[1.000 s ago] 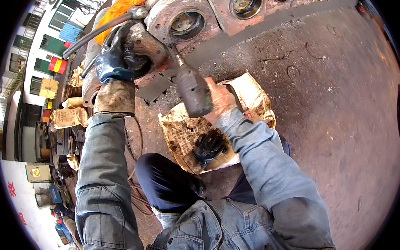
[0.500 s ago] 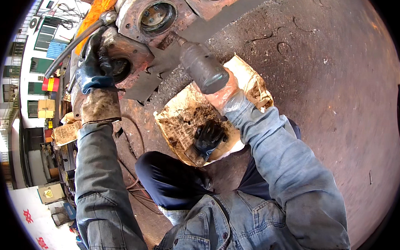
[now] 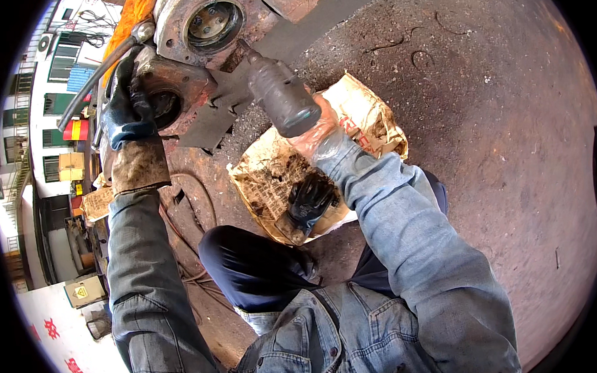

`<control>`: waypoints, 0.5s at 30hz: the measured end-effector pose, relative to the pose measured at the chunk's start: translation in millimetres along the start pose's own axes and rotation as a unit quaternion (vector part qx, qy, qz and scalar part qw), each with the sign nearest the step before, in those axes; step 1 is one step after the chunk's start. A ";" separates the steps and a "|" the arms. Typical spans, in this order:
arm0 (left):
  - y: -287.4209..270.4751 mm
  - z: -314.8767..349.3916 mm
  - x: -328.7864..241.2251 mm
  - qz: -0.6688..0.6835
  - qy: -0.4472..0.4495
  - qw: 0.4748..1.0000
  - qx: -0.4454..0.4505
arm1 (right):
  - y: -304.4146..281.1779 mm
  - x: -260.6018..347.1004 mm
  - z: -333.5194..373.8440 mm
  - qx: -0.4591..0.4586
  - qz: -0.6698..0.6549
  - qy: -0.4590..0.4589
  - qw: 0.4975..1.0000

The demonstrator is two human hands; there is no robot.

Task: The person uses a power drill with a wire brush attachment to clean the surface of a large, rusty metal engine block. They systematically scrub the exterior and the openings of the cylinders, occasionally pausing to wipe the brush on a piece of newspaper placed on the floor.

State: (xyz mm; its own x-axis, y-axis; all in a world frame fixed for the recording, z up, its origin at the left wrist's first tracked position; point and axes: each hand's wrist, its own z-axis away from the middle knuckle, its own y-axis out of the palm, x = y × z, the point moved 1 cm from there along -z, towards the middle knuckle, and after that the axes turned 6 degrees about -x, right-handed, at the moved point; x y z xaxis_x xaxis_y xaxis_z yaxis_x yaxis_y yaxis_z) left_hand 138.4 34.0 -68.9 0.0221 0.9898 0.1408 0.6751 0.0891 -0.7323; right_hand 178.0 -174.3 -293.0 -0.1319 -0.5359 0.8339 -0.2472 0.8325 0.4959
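Observation:
My left hand, in a dark blue-black coated glove with a dirty cuff, is closed over the edge of a rusty metal casting at the upper left. A round bore opens beside its thumb. My right hand, in thin clear plastic, grips a dark grey impact wrench. The handle is hidden under the tool's body. Its narrow front points up and left toward a neighbouring casting with a round bolted recess. Whether the tip touches metal I cannot tell.
A stained paper sack lies on the floor, with a loose black glove on it. A thick hose passes left of the castings. Thinner hoses trail beside my knee. Metal scraps lie at the upper right.
The view has shifted a little, so the castings sit farther left. My right hand and the impact wrench appear slightly farther left and up. Both hands keep their holds.

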 end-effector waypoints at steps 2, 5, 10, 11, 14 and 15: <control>-1.9 -0.5 -0.3 0.009 -0.013 1.000 0.012 | -5.2 4.4 -4.1 -0.010 -0.037 0.027 0.999; -3.0 -0.2 -0.8 0.001 -0.028 1.000 0.008 | -21.4 25.5 -12.9 -0.025 -0.076 0.131 0.988; 4.7 2.1 7.0 0.024 0.005 1.000 -0.020 | -36.5 44.7 -16.5 -0.073 -0.067 0.273 0.957; 3.5 1.8 6.4 0.020 0.001 1.000 -0.020 | -33.0 42.0 -13.3 -0.067 0.004 0.205 0.976; -1.8 -2.3 -0.5 0.025 0.010 1.000 -0.009 | -14.8 24.5 -6.1 -0.091 -0.161 0.187 0.965; -2.3 -3.4 -1.5 0.029 0.016 0.999 -0.004 | -10.6 19.9 -0.8 -0.115 -0.332 0.250 0.902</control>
State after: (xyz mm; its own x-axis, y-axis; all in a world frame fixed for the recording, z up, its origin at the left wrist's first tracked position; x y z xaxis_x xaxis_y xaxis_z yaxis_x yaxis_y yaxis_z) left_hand 139.3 31.9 -65.1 0.0847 0.9891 0.1202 0.6785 0.0310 -0.7339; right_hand 178.8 -193.7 -281.5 0.4350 -0.8446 0.3121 0.1009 0.3901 0.9152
